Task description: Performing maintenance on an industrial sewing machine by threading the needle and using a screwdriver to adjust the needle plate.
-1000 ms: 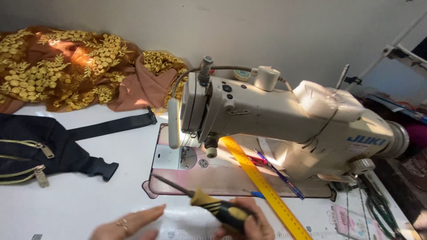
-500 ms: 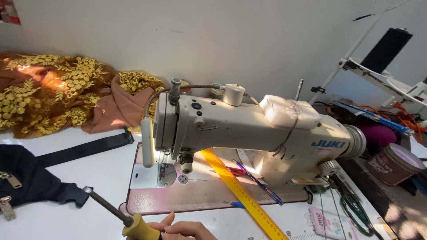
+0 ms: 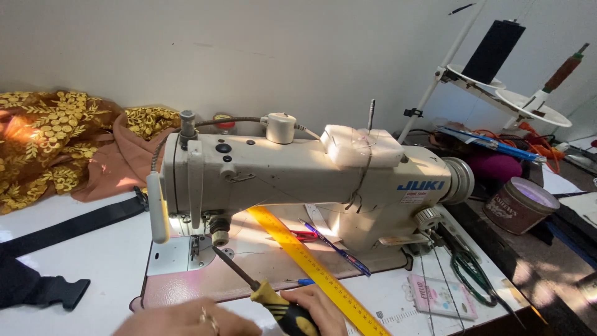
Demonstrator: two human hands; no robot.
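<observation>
Two hands low in head view. My right hand [image 3: 314,308] is wrapped tight round the yellow-black screwdriver [image 3: 261,291] handle; shaft runs up-left from the grip, tip by the needle area of the cream sewing machine [image 3: 298,174]. Left hand [image 3: 186,318], w/ ring, sits just left of the handle; can't tell its grip. Yellow ruler [image 3: 314,267] lies just right of the grip.

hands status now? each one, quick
Left hand: mostly cut off at the frame's bottom edge; cannot tell whether it is open or closed.
Right hand: closed around the yellow-and-black handle of the screwdriver, whose tip is near the sewing machine needle area.
</observation>
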